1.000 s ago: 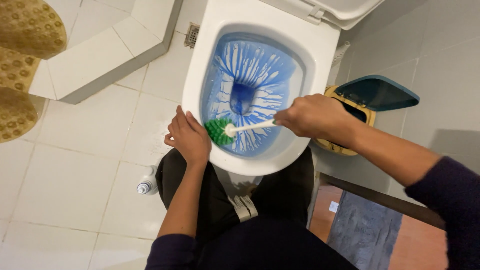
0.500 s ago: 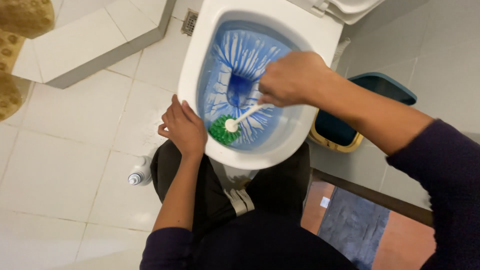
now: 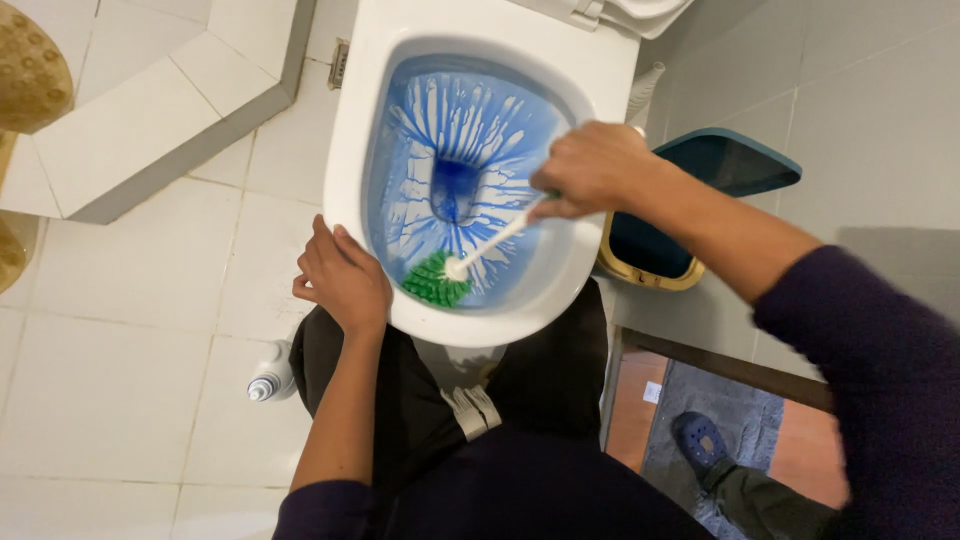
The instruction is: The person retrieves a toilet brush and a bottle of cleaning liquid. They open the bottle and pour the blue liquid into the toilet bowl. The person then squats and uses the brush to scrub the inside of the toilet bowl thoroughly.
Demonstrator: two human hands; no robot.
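The right hand [image 3: 590, 170] covers the top of the brush handle [image 3: 495, 240], so its end cannot be seen. The toilet bowl [image 3: 350, 150] runs off the top edge, and its raised lid [image 3: 640, 12] is mostly out of frame. Dark trousers [image 3: 400, 400] hide the bowl's base. The bin [image 3: 690, 215] sits partly behind the forearm. A small bottle [image 3: 268, 378] shows only its cap end.

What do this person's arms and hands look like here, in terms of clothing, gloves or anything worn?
Both hands, the left hand and right hand, are bare: no gloves, and no rings or watch that I can see. Dark navy long sleeves are pushed up towards the elbows, leaving both forearms uncovered.
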